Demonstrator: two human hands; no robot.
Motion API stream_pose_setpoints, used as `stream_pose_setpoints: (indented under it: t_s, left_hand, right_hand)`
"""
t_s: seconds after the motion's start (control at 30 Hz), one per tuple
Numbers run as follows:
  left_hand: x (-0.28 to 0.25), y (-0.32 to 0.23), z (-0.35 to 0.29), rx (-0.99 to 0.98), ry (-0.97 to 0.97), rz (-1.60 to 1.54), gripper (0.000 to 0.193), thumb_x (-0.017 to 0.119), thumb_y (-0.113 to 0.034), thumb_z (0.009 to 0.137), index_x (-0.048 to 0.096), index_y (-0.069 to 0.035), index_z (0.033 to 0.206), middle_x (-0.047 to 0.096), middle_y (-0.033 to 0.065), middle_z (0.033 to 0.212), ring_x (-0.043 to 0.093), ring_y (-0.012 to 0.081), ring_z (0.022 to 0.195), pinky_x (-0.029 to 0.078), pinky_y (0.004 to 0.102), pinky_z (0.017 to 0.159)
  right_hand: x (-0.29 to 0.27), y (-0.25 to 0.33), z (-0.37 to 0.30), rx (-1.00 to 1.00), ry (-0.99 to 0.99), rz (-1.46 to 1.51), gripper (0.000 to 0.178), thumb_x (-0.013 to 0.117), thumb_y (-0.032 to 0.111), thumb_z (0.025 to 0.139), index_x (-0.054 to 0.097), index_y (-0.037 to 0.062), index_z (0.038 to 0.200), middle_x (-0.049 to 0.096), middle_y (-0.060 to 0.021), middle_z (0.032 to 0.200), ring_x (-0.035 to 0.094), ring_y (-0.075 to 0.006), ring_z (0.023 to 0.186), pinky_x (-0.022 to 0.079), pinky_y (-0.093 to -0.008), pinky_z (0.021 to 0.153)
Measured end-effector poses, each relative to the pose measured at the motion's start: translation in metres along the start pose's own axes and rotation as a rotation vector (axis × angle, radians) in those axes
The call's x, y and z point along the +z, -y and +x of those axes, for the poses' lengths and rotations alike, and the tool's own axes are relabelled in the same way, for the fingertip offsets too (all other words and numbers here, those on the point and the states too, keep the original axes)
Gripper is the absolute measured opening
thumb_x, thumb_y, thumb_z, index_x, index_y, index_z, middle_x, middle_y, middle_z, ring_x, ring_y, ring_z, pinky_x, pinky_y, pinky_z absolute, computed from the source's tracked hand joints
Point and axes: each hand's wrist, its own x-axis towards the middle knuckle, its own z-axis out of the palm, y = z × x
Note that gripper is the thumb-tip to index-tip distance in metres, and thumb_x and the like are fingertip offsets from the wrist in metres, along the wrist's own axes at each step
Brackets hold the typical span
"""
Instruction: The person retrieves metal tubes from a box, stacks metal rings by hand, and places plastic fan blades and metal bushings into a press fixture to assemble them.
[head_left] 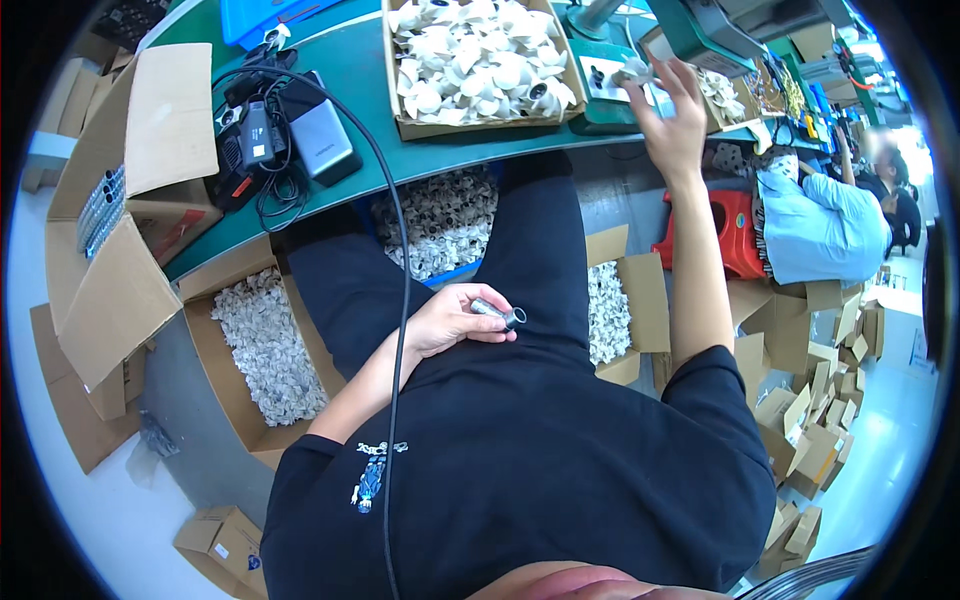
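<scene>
Over my lap, my left hand (462, 318) is closed around a short grey metal tube (514, 318), whose open round end points to the right. My right hand (676, 118) is stretched forward over the bench with thumb and fingers apart. Just beyond its thumb, a small whitish part (632, 72) sits at the green bench press (604, 118); whether the fingertips touch it is hard to make out. To the left of the press stands a shallow cardboard tray (440, 129) heaped with white bladed fan wheels.
A black cable (403, 260) hangs across the view. Power adapters (262, 140) and a grey box (325, 145) lie on the green bench (390, 165). Cartons of small whitish parts (255, 450) flank my legs. At left, an open carton (175, 120) holds grey tubes. A person in light blue (825, 225) is at right.
</scene>
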Motion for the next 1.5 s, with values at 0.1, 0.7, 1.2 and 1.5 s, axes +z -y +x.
stream_pose_setpoints:
  t_s: [0.1,0.7,1.2,1.5]
  left_hand:
    - [-0.009,0.003,-0.001,0.08,-0.076,-0.104,0.022,0.068,-0.002,0.088,0.061,0.002,0.109,0.067,0.0133,0.103,0.069,0.0232,0.093,0.057,0.0355,0.087]
    - [-0.011,-0.034,0.012,0.454,-0.161,-0.291,0.021,0.06,-0.008,0.094,0.057,-0.003,0.114,0.065,0.0111,0.1,0.067,0.0214,0.09,0.057,0.033,0.08]
    - [0.015,-0.086,-0.005,0.724,-0.122,-0.183,0.023,0.064,-0.006,0.092,0.057,0.001,0.112,0.064,0.0118,0.102,0.066,0.02,0.088,0.056,0.0317,0.082]
    - [0.015,-0.092,0.009,0.744,-0.171,-0.214,0.027,0.067,-0.008,0.09,0.058,0.0,0.114,0.066,0.0119,0.104,0.067,0.0182,0.091,0.058,0.0317,0.08]
  right_hand:
    - [-0.005,-0.041,0.0,0.035,-0.125,0.062,0.023,0.071,0.017,0.082,0.073,0.0002,0.096,0.068,-0.0102,0.093,0.067,-0.0262,0.077,0.052,-0.034,0.078]
    - [0.008,-0.018,-0.001,0.338,0.135,0.584,0.03,0.068,0.007,0.08,0.063,-0.0024,0.108,0.067,-0.0068,0.097,0.06,-0.0148,0.087,0.048,-0.0301,0.078]
    - [0.0,0.157,0.067,-0.02,-0.063,0.299,0.025,0.065,0.004,0.077,0.064,-0.001,0.101,0.066,-0.0248,0.102,0.064,-0.037,0.098,0.05,-0.04,0.085]
    - [0.008,0.14,-0.013,-0.114,0.659,0.675,0.033,0.076,0.006,0.075,0.067,0.0022,0.106,0.066,-0.0083,0.093,0.064,-0.0198,0.084,0.051,-0.0306,0.078]
